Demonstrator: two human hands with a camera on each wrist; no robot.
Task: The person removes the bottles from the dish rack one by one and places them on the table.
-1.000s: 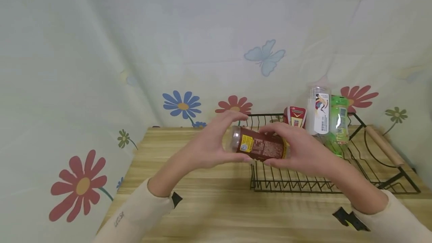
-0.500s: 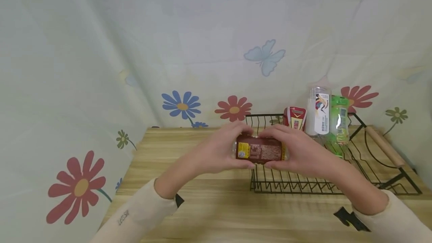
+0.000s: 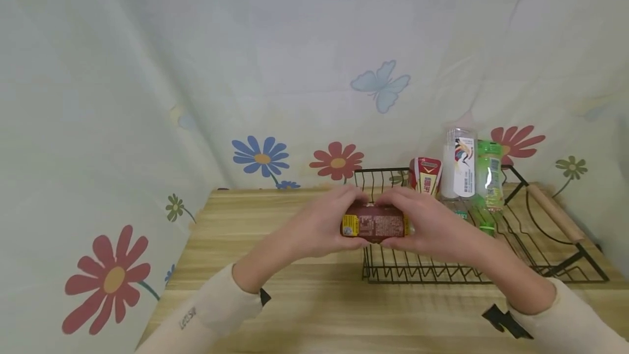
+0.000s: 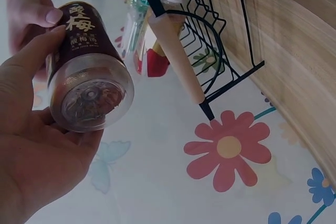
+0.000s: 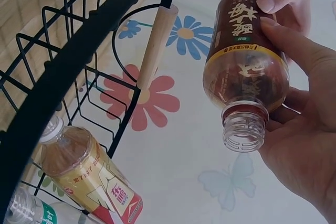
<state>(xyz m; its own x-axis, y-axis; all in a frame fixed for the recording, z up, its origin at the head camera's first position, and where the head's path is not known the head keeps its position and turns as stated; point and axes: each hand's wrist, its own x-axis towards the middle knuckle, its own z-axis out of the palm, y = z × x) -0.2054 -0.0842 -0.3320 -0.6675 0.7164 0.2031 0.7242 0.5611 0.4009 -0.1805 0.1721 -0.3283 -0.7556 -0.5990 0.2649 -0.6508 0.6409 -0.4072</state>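
Observation:
Both hands hold one clear plastic bottle [image 3: 375,224] with a brown and yellow label, lying sideways in the air over the left end of a black wire rack [image 3: 417,282]. My left hand [image 3: 326,224] grips the base end, thumb along the near side. Around the neck end curls my right hand [image 3: 434,224]. The right wrist view shows the uncapped bottle neck [image 5: 244,129], its threads bare. In the left wrist view the round bottle base [image 4: 92,98] faces the camera. Palms and fingers hide both ends from the head view.
Three bottles lean in the rack's back: a red and yellow bottle [image 3: 426,176], a clear bottle with a white label [image 3: 464,168] and a green bottle [image 3: 490,176]. The rack has a wooden handle [image 3: 555,213] at right. A flowered curtain [image 3: 275,70] hangs behind the wooden table [image 3: 255,266].
Both hands have drawn closer together along the bottle, the left one moving right and slightly down. The bottle has gone from slightly tilted to nearly level.

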